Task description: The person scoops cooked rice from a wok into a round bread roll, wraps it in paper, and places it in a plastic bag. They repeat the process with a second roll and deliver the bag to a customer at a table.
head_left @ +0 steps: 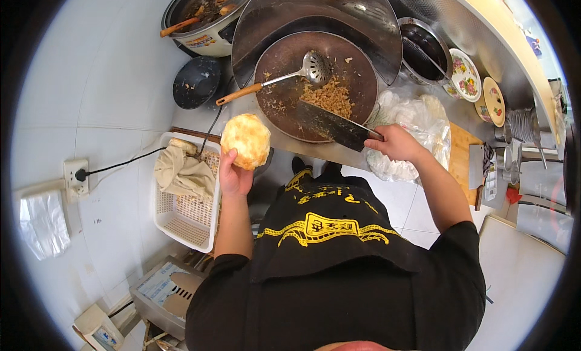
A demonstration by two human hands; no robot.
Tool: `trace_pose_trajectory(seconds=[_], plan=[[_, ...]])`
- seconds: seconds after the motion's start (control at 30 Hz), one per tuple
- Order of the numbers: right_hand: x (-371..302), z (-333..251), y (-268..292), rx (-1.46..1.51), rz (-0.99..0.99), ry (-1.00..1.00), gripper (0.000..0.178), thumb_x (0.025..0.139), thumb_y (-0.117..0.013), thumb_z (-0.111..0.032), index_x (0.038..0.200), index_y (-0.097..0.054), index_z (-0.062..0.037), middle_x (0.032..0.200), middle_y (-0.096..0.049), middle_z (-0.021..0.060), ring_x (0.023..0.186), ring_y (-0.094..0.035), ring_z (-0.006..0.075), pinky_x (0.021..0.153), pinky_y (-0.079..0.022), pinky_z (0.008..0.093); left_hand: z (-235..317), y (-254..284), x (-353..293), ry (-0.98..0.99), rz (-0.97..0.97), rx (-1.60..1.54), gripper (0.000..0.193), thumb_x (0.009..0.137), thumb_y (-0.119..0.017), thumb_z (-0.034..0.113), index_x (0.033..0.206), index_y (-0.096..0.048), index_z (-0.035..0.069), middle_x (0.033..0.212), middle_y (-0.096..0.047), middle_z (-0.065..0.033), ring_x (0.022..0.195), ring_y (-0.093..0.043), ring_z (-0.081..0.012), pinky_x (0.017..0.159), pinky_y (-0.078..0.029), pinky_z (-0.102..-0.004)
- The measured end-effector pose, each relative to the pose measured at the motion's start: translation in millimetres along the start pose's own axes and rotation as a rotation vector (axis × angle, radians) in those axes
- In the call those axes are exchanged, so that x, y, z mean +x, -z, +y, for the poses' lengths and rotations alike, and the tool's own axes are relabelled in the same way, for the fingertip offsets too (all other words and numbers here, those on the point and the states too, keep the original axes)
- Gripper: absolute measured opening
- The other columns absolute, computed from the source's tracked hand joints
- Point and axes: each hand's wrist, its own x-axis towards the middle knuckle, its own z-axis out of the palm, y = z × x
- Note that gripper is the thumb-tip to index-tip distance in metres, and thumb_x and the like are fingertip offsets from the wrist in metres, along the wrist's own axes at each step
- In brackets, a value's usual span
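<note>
A round, golden-brown flatbread [246, 138] is held up in my left hand [235, 177], thumb on its face, to the left of the chopping board. My right hand [396, 142] grips the handle of a wide dark cleaver [339, 127]. The blade lies low over the near right part of the round brown chopping board [281, 66], beside a heap of chopped brown filling [330, 98]; I cannot tell whether it touches the board. A slotted ladle [315, 68] rests across the board, its wooden handle pointing left past the edge.
Behind the board curves a metal guard [315, 9]. A cooker of dark stew [209, 45] and a black bowl [197, 83] stand left. A white basket [187, 221] with a cloth [185, 172] sits lower left. Plastic bags [402, 124], a dark pot [423, 48] and flowered lidded pots [465, 75] are right.
</note>
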Motion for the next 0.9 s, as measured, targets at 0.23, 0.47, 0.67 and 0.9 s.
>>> trace_pose_trajectory(seconds=[0.23, 0.47, 0.67, 0.9], plan=[[35, 21, 37, -0.289, 0.210, 0.059, 0.043, 0.089, -0.069, -0.041, 0.087, -0.067, 0.0019, 0.074, -0.065, 0.0239, 0.074, -0.065, 0.0417, 0.068, -0.051, 0.0459, -26, -27, 22, 0.106, 0.048, 0.007, 0.055, 0.101, -0.054, 0.033, 0.145, -0.040, 0.004, 0.142, -0.052, -0.0107, 0.130, -0.052, -0.0254, 0.109, -0.041, -0.0421], [23, 41, 34, 0.052, 0.050, 0.029, 0.038, 0.093, -0.066, -0.036, 0.085, -0.063, 0.0009, 0.062, -0.061, 0.0131, 0.048, -0.060, 0.0237, 0.046, -0.048, 0.0364, -68, -61, 62, 0.317, 0.215, 0.687, 0.057, 0.093, -0.069, 0.028, 0.137, -0.045, 0.002, 0.121, -0.063, -0.0112, 0.102, -0.067, -0.0205, 0.077, -0.060, -0.0371], [9, 55, -14, 0.714, 0.159, -0.095, 0.038, 0.097, -0.062, -0.037, 0.082, -0.054, -0.0024, 0.058, -0.053, 0.0038, 0.043, -0.054, 0.0140, 0.039, -0.043, 0.0310, -64, -79, 69, 0.547, 0.225, 1.014, 0.061, 0.092, -0.069, 0.035, 0.136, -0.043, 0.000, 0.093, -0.069, -0.0123, 0.072, -0.071, -0.0243, 0.059, -0.059, -0.0303], [26, 41, -80, 1.335, 0.286, -0.219, 0.041, 0.098, -0.059, -0.042, 0.090, -0.053, -0.0015, 0.061, -0.055, 0.0062, 0.043, -0.055, 0.0169, 0.040, -0.045, 0.0328, -61, -84, 97, -0.111, -0.121, 1.423, 0.043, 0.101, -0.054, 0.032, 0.124, -0.060, -0.004, 0.117, -0.065, -0.0183, 0.109, -0.063, -0.0253, 0.093, -0.049, -0.0343]])
